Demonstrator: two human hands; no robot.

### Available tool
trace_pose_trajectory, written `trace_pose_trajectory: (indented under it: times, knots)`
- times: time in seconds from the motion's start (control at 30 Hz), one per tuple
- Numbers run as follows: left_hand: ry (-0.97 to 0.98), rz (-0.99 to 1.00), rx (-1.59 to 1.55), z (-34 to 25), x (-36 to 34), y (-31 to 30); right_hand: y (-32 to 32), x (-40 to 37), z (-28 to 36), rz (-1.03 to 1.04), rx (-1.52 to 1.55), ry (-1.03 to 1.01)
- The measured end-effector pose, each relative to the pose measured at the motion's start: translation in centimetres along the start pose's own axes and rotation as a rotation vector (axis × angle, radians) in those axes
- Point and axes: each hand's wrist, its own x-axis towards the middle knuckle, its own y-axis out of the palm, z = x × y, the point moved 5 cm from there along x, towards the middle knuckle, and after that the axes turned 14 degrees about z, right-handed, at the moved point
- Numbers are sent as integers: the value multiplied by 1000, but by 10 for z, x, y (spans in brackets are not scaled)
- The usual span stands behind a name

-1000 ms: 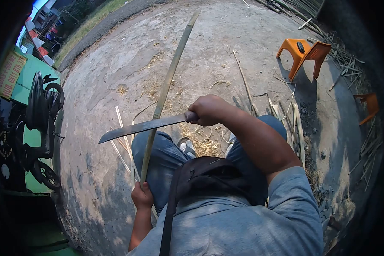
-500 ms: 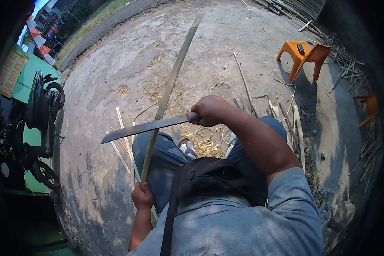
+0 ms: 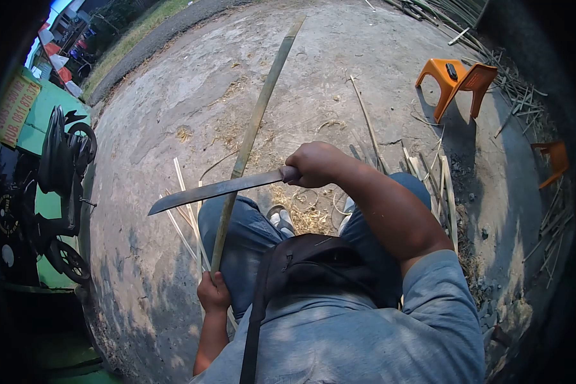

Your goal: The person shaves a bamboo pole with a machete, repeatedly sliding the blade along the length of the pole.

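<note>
My right hand [image 3: 313,164] is wrapped round the handle of a machete [image 3: 216,190], whose long blade points left. The blade lies across a long bamboo strip [image 3: 260,105], overlapping it just above my left knee. Down at the strip's near end, my left hand [image 3: 214,291] is closed round it beside my left thigh. From there the strip slants up and away over the ground, its far end pale. Thin pale bamboo slats [image 3: 187,221] stick out beside my left leg.
Wood shavings [image 3: 310,221] lie between my feet. More split bamboo [image 3: 447,198] rests by my right knee. An orange chair [image 3: 443,80] with a small dark object on it stands at the right. A motorcycle [image 3: 64,185] is parked at the left. Bamboo piles [image 3: 525,105] line the right edge.
The machete's tip has shifted slightly left and the far end of the bamboo strip a touch up. Otherwise both hands hold almost the same position and grip.
</note>
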Motion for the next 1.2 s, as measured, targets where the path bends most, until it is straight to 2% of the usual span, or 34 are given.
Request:
trace_pose_trajectory:
  times: [0.43,0.53,0.63,0.77,0.87,1.1,1.2]
  knots:
    - [4,6,-22,0,0,1,-6,-9,11,48,62,-3]
    - [2,1,-27,-1,0,2,-6,-9,7,-48,53,-79]
    - [-37,-5,43,-5,-2,-1,-1,-6,3,-14,-17,20]
    - [-58,3,77,-12,-2,-7,2,-6,19,-5,-113,5]
    - [-48,-2,59,-6,-2,-4,4,-2,31,15,-99,0]
    - [-67,7,48,-7,-2,-4,-2,2,-3,-26,-47,100]
    - [-47,2,43,-7,-1,-4,-3,-5,2,-30,3,52]
